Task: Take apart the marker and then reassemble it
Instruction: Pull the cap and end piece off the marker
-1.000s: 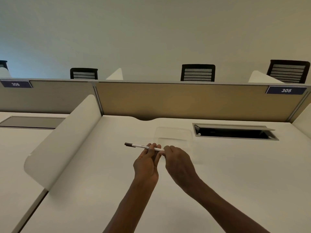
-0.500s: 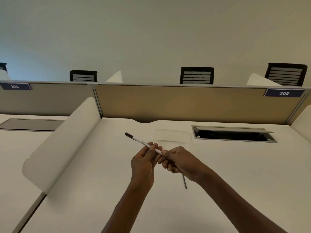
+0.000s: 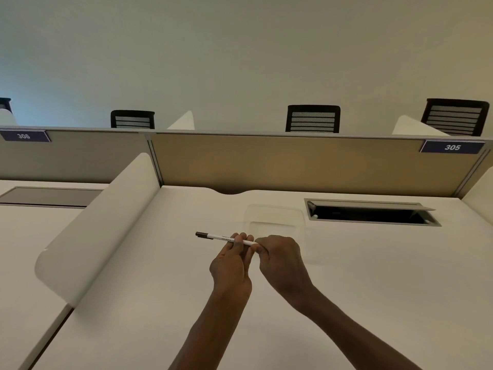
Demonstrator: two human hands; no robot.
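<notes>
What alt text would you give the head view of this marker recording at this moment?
Two bare hands hold a slim white marker with a dark cap pointing left, above a white desk: the left hand grips its barrel, the right hand pinches its right end. Behind them sit a clear plastic tray, an open cable hatch and a tan divider labelled 305.

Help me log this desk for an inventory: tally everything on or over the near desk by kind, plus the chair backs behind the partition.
Marker, held by left hand and right hand: 1
Clear plastic tray: 1
Cable hatch, lid open: 1
Chair backs fully in view: 3
Total: 6
</notes>
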